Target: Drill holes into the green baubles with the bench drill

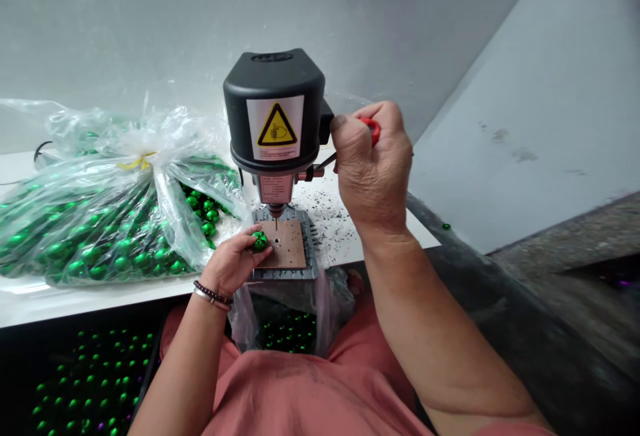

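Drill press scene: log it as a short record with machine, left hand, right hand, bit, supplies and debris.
Machine: black-headed drill press with a yellow warning sticker
Left hand: fingers hold a green ball over the brown board
Right hand: closed around the red knob
Drill bit: clear of the ball, which sits left of it
Supplies: clear plastic bag, tied with yellow, holding many green balls
Debris: dark shavings on the white tabletop

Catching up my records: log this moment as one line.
left hand: holds green ball beside bit; right hand: grips red knob; bag: tied
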Demonstrator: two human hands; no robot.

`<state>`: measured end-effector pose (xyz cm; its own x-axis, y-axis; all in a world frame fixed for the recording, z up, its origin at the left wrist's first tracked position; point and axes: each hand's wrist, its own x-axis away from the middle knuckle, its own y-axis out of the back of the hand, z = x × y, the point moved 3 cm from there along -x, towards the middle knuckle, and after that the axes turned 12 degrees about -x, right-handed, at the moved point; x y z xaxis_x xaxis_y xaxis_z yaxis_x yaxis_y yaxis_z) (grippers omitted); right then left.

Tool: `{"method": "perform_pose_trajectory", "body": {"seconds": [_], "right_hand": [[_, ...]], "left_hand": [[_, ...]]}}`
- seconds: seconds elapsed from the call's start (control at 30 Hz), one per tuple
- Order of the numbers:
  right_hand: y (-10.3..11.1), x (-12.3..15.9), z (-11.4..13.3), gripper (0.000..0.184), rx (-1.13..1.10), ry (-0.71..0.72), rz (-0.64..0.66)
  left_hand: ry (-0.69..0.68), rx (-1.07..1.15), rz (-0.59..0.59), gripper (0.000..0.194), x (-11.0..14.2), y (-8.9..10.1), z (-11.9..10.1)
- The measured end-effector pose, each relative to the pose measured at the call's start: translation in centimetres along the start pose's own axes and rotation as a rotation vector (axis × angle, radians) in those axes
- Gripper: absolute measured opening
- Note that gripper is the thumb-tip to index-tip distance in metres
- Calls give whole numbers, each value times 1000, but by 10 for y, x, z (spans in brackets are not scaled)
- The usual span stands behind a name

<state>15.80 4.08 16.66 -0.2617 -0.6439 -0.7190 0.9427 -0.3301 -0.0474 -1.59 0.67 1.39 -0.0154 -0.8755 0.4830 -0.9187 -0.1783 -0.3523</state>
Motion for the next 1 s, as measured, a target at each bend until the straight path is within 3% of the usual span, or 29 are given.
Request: {"method": "perform_pose_trajectory", "body": {"seconds": [0.1, 0.2, 0.3, 0.43, 0.73, 1.0], "right_hand": [[0, 1, 1, 20, -26, -2, -4], [1, 1, 0, 19, -21, 8, -2], [2, 1, 0, 20, 6, 30, -6], [3, 1, 1, 23, 14, 6, 10], [4, 2, 2, 22, 28, 12, 9], [3, -8, -5, 26, 25, 25, 72]], "left_hand": [[-72, -125, -4, 35, -1, 3, 3], [-241, -506, -73, 42, -8, 7, 6], [-381, -884, -180, 41, -17, 10, 7], [-441, -1122, -269, 37, -24, 9, 7], [-434, -1368, -230, 39, -23, -12, -3], [-547, -1399, -77, 42, -34, -16, -2]]}}
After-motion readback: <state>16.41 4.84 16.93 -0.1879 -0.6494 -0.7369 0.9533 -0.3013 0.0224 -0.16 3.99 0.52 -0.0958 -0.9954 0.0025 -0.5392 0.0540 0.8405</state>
